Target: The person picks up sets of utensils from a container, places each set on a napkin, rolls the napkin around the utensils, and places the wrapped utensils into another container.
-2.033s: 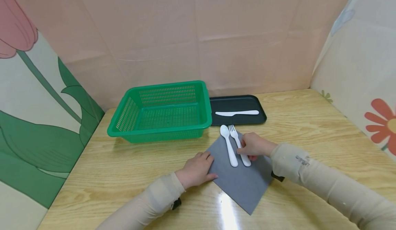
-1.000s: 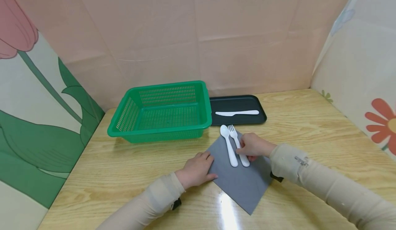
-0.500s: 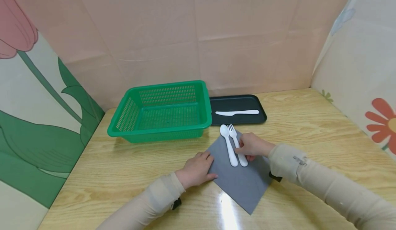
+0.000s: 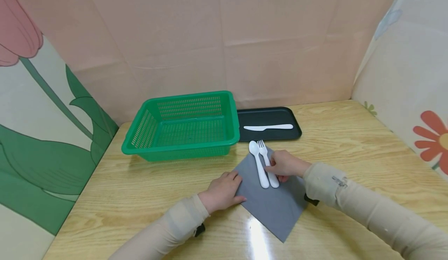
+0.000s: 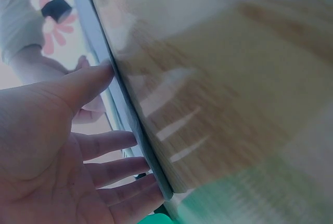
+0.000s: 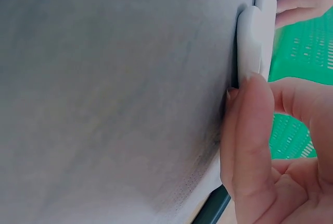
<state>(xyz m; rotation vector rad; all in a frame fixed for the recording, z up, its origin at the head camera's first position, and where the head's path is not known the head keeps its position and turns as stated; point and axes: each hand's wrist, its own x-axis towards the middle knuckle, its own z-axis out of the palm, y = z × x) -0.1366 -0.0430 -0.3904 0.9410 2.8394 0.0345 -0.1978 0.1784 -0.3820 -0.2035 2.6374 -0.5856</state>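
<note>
A grey cloth napkin (image 4: pixel 276 213) lies turned cornerwise on the table, with a white spoon (image 4: pixel 261 173) and a white fork (image 4: pixel 274 181) side by side on its upper part. My right hand (image 4: pixel 286 163) pinches the fork's handle, thumb toward the spoon. In the right wrist view the fork handle (image 6: pixel 250 41) sits close against the spoon handle (image 6: pixel 267 10). My left hand (image 4: pixel 222 192) rests at the napkin's left edge. From the left wrist view, its fingers (image 5: pixel 122 145) are fairly straight and touch that edge.
Behind the napkin, a black tray (image 4: pixel 269 115) bears a white knife (image 4: pixel 276 127). To its left stands a green perforated basket (image 4: pixel 190 149), overlapping the tray's left end in view. A pink cloth wall (image 4: pixel 224 38) closes off the table's back.
My right hand has slid the fork slightly left, narrowing the space between its handle and the spoon's. The left hand, napkin and spoon have stayed in place.
</note>
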